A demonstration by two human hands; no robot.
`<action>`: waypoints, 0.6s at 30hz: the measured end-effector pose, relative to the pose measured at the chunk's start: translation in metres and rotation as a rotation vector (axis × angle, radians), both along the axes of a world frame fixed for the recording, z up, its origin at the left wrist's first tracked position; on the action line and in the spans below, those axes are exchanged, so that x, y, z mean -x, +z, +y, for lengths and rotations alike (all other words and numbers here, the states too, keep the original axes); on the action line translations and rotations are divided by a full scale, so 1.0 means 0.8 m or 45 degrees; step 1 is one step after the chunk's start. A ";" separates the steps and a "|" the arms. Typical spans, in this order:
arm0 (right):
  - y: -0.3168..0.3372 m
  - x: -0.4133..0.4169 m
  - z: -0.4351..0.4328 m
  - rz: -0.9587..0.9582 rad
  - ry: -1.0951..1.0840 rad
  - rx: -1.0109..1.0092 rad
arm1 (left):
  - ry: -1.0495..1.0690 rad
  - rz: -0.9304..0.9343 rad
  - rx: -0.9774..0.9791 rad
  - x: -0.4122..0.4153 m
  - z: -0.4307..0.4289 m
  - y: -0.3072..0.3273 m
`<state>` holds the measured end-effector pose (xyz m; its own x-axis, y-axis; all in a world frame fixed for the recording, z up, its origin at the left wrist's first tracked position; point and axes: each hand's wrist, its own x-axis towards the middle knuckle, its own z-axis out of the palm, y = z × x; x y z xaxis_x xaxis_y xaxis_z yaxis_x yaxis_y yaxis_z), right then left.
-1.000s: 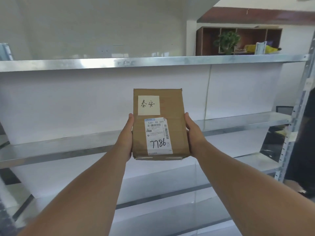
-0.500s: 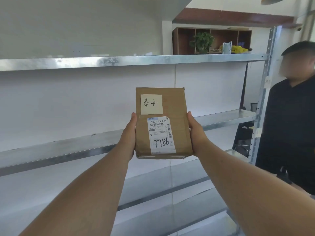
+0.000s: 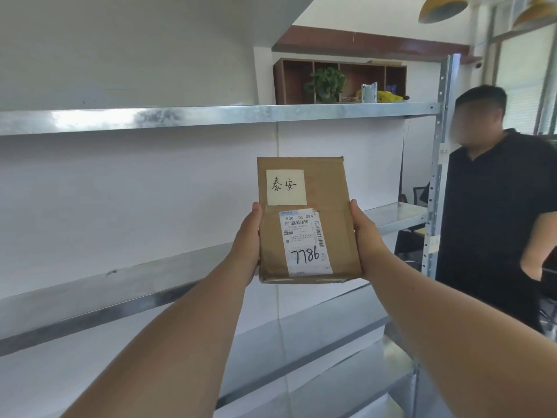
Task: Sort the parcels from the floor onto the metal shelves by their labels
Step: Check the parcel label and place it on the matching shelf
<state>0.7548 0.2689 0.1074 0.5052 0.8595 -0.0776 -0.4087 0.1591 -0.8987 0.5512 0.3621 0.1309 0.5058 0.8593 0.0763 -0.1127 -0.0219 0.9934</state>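
Two bare hands hold one cardboard parcel (image 3: 331, 203) upright in the air in front of the metal shelving unit (image 3: 211, 116), at a level between that unit's top shelf and its next shelf down (image 3: 90, 294); the parcel touches neither shelf. The left hand (image 3: 245, 242) grips the parcel's left edge and the right hand (image 3: 366, 236) grips its right edge. Each thumb lies along the front edge, and the fingers are hidden behind the box.

A pale yellow sticky note (image 3: 285, 187) on the upper left of the parcel's front face carries the handwritten characters 泰安. Below it, a white shipping label (image 3: 304, 241) shows a small blue logo too small to read, the printed code "530- 05 094", two barcodes, and "7786" written large in black marker. The remaining fine print cannot be read. Clear tape runs along the parcel's bottom edge.

At the shelving unit's right end stands a perforated upright post (image 3: 438, 182) bearing small paper tags (image 3: 443, 152) whose writing is illegible. A second person in a black shirt (image 3: 494, 212) stands just right of that post. Beyond the shelving unit's top shelf, a brown wooden cubby rack (image 3: 355, 73) holds a green potted plant (image 3: 327, 82) and some yellow items (image 3: 387, 96).
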 end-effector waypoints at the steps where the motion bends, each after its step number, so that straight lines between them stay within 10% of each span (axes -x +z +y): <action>1: 0.003 -0.009 0.005 -0.015 -0.015 -0.004 | -0.012 -0.016 0.002 -0.009 0.007 0.002; 18: 0.021 -0.152 0.010 -0.134 -0.048 0.014 | -0.031 -0.031 0.045 -0.160 0.032 0.014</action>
<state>0.8767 0.2769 0.1240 0.5429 0.8392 -0.0319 -0.3058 0.1622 -0.9382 0.6793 0.3879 0.1425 0.5251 0.8490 0.0587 -0.1368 0.0161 0.9905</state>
